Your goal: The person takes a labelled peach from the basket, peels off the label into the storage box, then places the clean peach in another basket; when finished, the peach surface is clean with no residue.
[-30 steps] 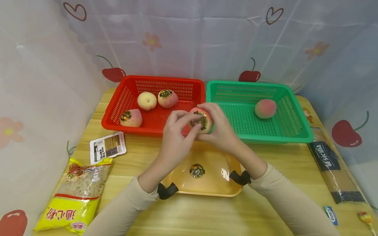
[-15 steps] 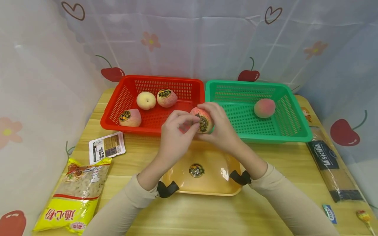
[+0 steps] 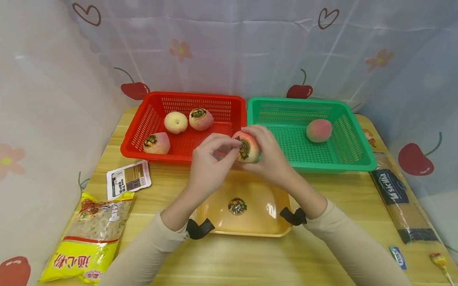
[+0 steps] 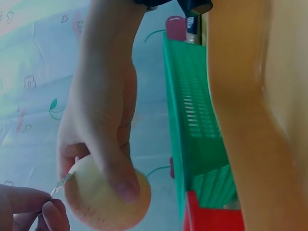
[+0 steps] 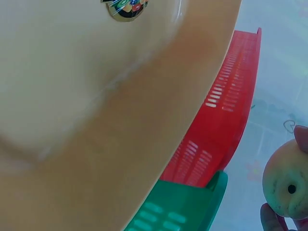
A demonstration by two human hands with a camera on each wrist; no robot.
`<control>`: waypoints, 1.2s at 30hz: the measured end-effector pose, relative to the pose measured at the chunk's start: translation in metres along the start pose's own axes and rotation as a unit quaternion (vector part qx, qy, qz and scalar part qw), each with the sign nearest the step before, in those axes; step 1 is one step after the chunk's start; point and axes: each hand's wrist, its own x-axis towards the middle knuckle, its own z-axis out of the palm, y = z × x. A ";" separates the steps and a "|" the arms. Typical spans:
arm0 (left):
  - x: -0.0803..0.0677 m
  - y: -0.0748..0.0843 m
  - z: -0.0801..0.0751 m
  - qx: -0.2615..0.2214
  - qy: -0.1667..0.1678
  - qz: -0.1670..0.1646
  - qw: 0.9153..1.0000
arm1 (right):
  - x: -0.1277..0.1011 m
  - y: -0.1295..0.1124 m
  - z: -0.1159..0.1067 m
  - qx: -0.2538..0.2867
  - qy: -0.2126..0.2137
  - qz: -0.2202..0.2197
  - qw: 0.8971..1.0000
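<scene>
My right hand grips a pink-and-cream peach above the front rims of the two baskets. On the peach's side is a round black-and-gold sticker. With thumb and forefinger, my left hand pinches the sticker's left edge. In the left wrist view that sticker stands out from the peach, stretched between fruit and fingertips. The right wrist view catches the underside of the peach with a dark round hole. Below the hands lies a yellow tray bearing another round sticker.
A red basket holds three peaches, two with stickers showing. Against its right side stands a green basket with one peach. Packets and a yellow bag lie left; a long noodle pack and lollipop lie right.
My left fingers have drawn slightly left, away from the peach, lifting the sticker's edge with them. The peach has turned a little in my right hand.
</scene>
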 end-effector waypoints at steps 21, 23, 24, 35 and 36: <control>-0.048 -0.063 -0.009 0.048 -0.330 -0.156 0.930 | -0.028 0.025 -0.034 0.026 0.046 0.083 0.995; -0.050 -0.070 -0.003 0.066 -0.358 -0.155 0.918 | -0.029 0.026 -0.036 0.027 0.046 0.087 0.995; -0.050 -0.073 -0.001 0.076 -0.368 -0.152 0.914 | -0.030 0.027 -0.036 0.026 0.045 0.088 0.995; -0.058 -0.087 0.014 0.250 -0.413 -0.056 0.874 | -0.036 0.034 -0.038 0.022 0.045 0.087 0.995; -0.059 -0.086 0.015 0.267 -0.409 -0.046 0.871 | -0.037 0.034 -0.038 0.022 0.045 0.087 0.995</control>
